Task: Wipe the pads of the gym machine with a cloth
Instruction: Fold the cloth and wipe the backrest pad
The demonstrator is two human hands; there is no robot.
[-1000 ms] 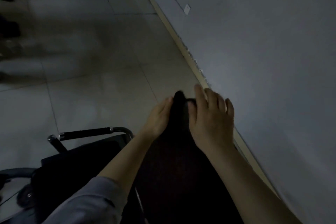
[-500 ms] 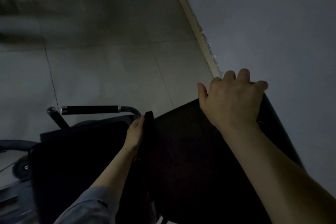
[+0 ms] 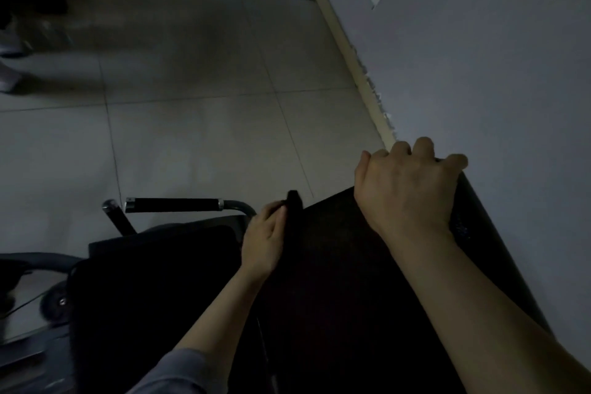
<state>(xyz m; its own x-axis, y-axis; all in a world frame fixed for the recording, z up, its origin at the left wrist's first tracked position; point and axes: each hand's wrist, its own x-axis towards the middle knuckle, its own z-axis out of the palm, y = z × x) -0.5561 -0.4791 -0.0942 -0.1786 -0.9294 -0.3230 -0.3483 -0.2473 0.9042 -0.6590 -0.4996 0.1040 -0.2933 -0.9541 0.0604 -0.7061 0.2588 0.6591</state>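
Black cloth [image 3: 293, 201] pinched by left hand [image 3: 263, 240]; right hand [image 3: 407, 189] gripping pad [image 3: 335, 265] top.

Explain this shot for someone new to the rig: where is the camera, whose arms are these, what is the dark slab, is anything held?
The single camera sits on a person's head, looking forward and down, so both arms are the wearer's own. The dark slab is a gym machine's back pad, tilted beside the wall. The right hand curls its fingers over the pad's top edge. The left hand pinches a dark cloth at the pad's left edge. Left of that lie a seat pad and a handle with a black grip, above a tiled floor. The dim light hides finer detail.
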